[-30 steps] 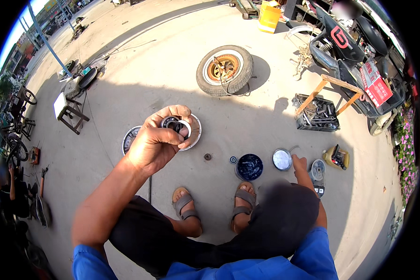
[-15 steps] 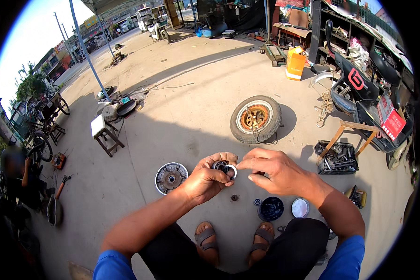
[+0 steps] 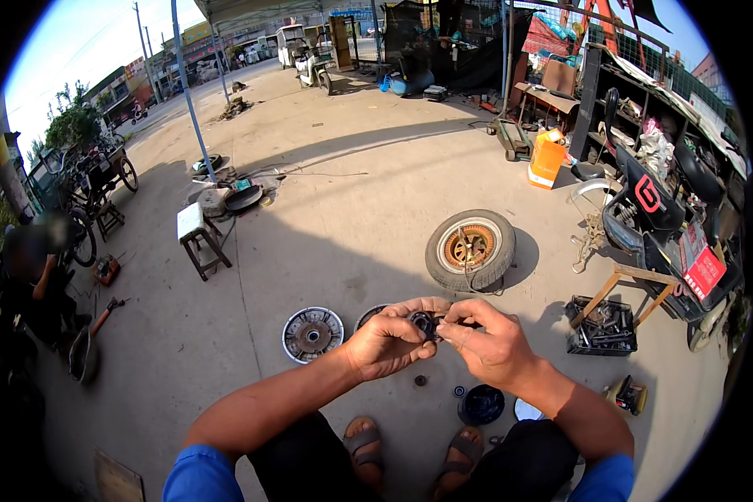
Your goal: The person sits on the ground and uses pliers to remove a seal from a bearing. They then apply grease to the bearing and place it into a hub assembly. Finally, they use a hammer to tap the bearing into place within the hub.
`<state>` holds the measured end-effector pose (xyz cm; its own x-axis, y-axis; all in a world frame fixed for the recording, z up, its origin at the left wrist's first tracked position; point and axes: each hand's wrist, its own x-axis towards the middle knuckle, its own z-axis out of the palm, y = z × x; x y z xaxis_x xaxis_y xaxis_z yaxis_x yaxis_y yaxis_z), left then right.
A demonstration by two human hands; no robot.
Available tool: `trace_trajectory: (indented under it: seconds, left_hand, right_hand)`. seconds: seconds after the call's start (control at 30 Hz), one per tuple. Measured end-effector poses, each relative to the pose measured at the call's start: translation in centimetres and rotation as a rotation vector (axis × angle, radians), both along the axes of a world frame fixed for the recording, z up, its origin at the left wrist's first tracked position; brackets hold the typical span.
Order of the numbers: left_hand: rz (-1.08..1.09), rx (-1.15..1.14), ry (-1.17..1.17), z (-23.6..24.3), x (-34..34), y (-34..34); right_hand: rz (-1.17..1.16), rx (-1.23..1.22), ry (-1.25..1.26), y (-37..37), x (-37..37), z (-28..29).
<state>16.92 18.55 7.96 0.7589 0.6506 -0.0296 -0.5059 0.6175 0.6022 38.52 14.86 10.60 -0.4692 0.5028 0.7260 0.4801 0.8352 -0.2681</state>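
My left hand [image 3: 389, 339] is closed around a small dark round bearing [image 3: 423, 325], holding it above the ground between thumb and fingers. Against the bearing's right side, my right hand [image 3: 489, 339] has its thumb and fingertips pinched together; what lies between them is hidden. On the ground to the left lies a round metal wheel hub cover [image 3: 312, 335]. A second round cover [image 3: 368, 316] is partly hidden behind my left hand. Below my hands are a small dark ring-shaped part [image 3: 420, 381] and a tub of dark grease [image 3: 482, 405].
Ahead lies a tyred wheel with copper windings [image 3: 470, 249]. At right stand a black crate of tools [image 3: 601, 326], a wooden frame [image 3: 619, 293] and a partly dismantled scooter [image 3: 653, 209]. A white-topped stool [image 3: 199, 226] is at left; a person [image 3: 38, 268] sits beyond it.
My right hand has come in from being slightly apart and now pinches at the bearing's side. The pale ring seen there before is hidden. The view has shifted a little.
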Motion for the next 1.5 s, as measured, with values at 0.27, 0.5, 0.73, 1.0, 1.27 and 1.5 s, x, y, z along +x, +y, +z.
trace_trajectory:
  seconds: [0.27, 0.5, 0.73, 1.0, 1.27, 1.5]
  left_hand:
    - [-0.012, -0.017, -0.030, 0.0, -0.5, 0.4]
    - [-0.075, 0.036, -0.076, -0.8, 0.4, 0.5]
    - [-0.077, 0.016, -0.085, -0.2, -0.3, 0.3]
    - [0.039, 0.113, 0.055, -0.5, -1.1, 0.7]
    - [0.144, 0.079, 0.184, 0.9, -1.1, -0.2]
    - [0.138, 0.153, 0.241, -0.1, -0.8, 0.2]
  right_hand:
    - [0.043, -0.895, 0.834, -0.3, 1.2, -0.7]
    - [0.013, -0.941, 0.961, -0.2, 2.0, -0.9]
    - [-0.017, -0.958, 1.051, 1.4, 4.2, -2.2]
    - [-0.395, -1.038, 0.952, 2.8, 11.8, -9.7]
    - [-0.615, -1.068, 0.301, -3.1, 14.8, -24.2]
    - [-0.656, -0.787, -0.206, -7.9, 13.8, -30.8]
